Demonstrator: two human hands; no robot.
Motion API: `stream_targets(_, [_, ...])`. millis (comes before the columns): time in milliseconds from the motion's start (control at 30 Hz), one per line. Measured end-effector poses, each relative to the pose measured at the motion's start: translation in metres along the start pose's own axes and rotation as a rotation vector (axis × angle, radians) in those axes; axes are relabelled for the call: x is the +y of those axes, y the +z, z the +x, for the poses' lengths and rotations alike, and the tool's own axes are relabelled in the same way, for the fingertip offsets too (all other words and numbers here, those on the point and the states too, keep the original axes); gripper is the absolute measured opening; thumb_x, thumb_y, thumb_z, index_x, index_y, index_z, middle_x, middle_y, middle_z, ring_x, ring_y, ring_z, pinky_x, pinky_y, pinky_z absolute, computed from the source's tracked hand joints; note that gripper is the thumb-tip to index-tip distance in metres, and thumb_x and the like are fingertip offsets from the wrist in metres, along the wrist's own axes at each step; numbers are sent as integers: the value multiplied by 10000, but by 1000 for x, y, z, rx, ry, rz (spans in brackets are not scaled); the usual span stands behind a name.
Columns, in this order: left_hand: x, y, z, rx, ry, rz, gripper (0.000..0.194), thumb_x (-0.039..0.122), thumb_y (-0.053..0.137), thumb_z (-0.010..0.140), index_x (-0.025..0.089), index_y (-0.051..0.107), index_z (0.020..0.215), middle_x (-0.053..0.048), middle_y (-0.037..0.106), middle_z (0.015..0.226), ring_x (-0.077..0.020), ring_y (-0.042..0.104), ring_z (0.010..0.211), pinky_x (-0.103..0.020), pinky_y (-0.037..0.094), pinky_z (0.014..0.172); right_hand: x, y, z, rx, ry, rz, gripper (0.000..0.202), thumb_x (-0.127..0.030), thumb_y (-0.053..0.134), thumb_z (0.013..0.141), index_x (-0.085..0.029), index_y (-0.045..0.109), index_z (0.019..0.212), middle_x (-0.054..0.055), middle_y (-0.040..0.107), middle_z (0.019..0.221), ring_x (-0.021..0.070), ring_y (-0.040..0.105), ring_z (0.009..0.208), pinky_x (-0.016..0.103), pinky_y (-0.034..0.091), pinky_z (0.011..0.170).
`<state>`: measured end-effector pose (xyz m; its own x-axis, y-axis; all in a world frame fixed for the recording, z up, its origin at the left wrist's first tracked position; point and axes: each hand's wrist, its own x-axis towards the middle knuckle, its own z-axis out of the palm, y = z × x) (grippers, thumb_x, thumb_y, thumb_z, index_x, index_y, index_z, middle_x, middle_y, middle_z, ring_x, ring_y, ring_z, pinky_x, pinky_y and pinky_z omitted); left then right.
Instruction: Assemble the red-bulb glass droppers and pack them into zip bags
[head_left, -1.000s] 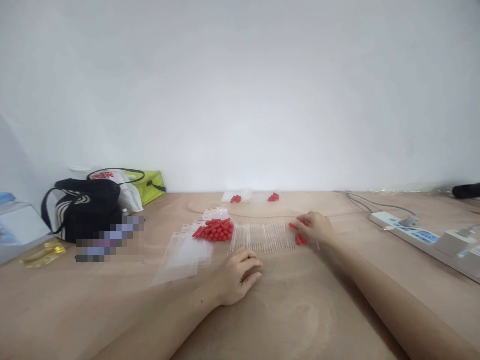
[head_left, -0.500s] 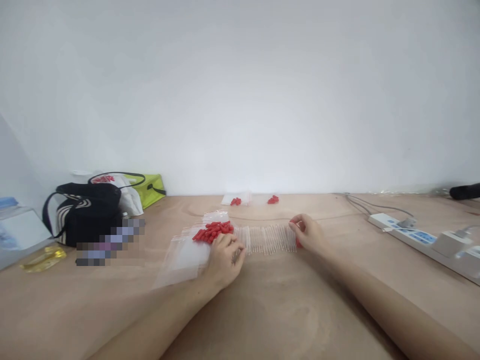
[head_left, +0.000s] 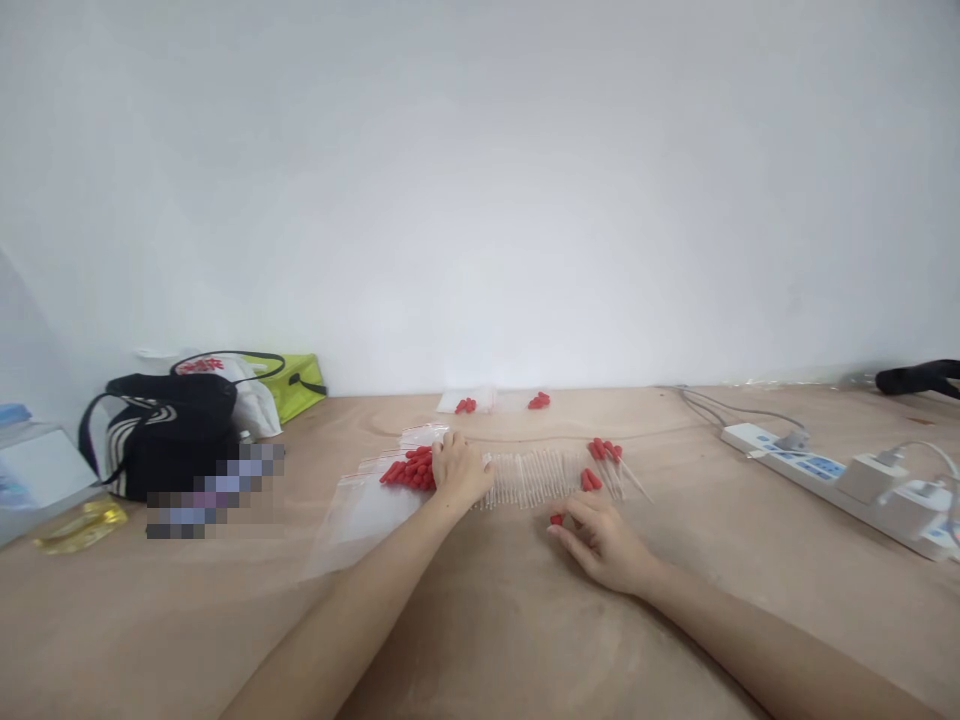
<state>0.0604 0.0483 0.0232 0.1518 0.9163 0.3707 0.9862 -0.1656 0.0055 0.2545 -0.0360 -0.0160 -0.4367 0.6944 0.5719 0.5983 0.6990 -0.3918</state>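
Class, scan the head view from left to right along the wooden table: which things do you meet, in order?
Black striped bag → pile of red rubber caps → left hand → row of clear plastic tubes → right hand → white power strip.

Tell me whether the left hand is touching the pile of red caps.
Touching. In the head view the left hand lies on the right edge of the pile of red caps, with no gap visible between them.
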Motion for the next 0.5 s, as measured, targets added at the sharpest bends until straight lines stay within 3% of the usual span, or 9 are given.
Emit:
stream_targets(233, [5,2,6,-101,-108,35,410,455,513,688,98,667,819,-190,578,977,-324,454,968,-396,293,801,0,2,1,77,37,55,106,-224,431,797,-184,525,825,16,502,647,124,486,578,238,408,532])
stream_targets(500, [12,3,17,-209,-209,-10,479,438,547,647,53,636,917,-237,580,1006,-371,470,965,-426,301,791,0,6,1,78,1,127,202,-154,422,787,-190,549,941,53,556,789,128,536,662,237,446,565])
